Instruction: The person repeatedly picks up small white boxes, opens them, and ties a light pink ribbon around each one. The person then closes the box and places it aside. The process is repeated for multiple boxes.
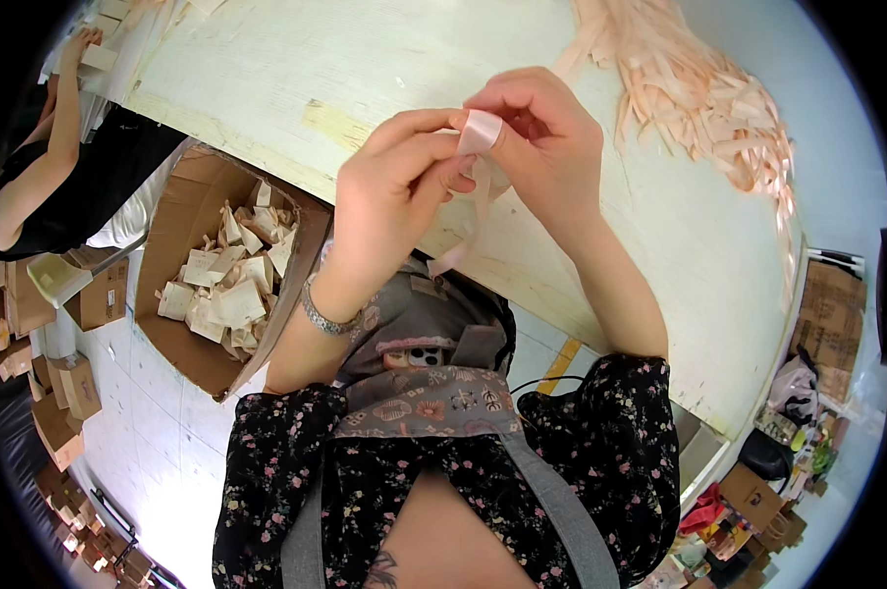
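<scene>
A pale pink satin ribbon (480, 132) is looped between my two hands above the near part of the table. My left hand (406, 173) pinches it from the left, with its index finger at the top edge of the loop and the thumb below. My right hand (550, 140) has the ribbon wrapped over its thumb, fingers curled behind. A loose tail of ribbon (454, 254) hangs below the hands, past the table's edge. At the upper right lies a large heap of peach-coloured ribbons (701, 110), spilling towards the table's right side.
An open cardboard box (185, 361) of cream tags with ribbons stands left of me, beside the white table (252, 66). A co-worker in black (112, 169) handles small boxes at the upper left. More cartons (79, 383) stand on the floor at left; bags and boxes sit at lower right.
</scene>
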Motion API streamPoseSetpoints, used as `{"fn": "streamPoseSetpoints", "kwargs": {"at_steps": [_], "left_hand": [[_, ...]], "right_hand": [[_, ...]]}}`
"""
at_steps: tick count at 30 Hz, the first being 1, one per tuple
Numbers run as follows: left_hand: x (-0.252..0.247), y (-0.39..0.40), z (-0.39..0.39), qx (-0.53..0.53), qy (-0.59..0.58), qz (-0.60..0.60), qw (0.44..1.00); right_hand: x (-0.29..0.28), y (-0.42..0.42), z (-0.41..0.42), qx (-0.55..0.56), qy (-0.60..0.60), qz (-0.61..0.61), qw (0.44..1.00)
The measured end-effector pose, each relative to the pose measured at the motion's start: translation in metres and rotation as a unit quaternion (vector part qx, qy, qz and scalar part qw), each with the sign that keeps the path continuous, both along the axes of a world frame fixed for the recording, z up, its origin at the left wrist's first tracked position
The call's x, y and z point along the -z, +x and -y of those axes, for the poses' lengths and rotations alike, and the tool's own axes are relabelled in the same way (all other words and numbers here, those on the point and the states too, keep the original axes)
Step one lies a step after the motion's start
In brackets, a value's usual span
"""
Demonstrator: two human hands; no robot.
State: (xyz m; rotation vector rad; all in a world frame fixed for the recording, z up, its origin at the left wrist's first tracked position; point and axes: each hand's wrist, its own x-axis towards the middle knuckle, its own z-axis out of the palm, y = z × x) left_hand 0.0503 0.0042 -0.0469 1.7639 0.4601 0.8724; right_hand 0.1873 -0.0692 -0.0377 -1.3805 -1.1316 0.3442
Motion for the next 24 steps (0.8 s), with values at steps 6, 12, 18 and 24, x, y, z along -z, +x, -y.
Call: {"fn": "streamPoseSetpoints", "kwargs": {"at_steps": [6,12,18,24], "left_hand": [[0.008,0.006,0.0,-0.011,-0.135,0.059,0.989],[0.003,0.019,0.003,-0.005,-0.205,0.094,0.974],[0.002,0.016,-0.002,0.026,-0.196,0.054,0.979],[-0.003,0.013,-0.006,0.124,-0.166,0.001,0.978]], "right_hand": [[-0.013,0.018,0.013,0.082,-0.017,0.263,0.961],[0.009,-0.032,0.051,0.168,-0.182,0.404,0.881],[-0.043,-0.007,0.046,0.153,-0.252,0.128,0.947],[-0.069,0.052,-0.015,-0.054,-0.416,0.255,0.871]]}}
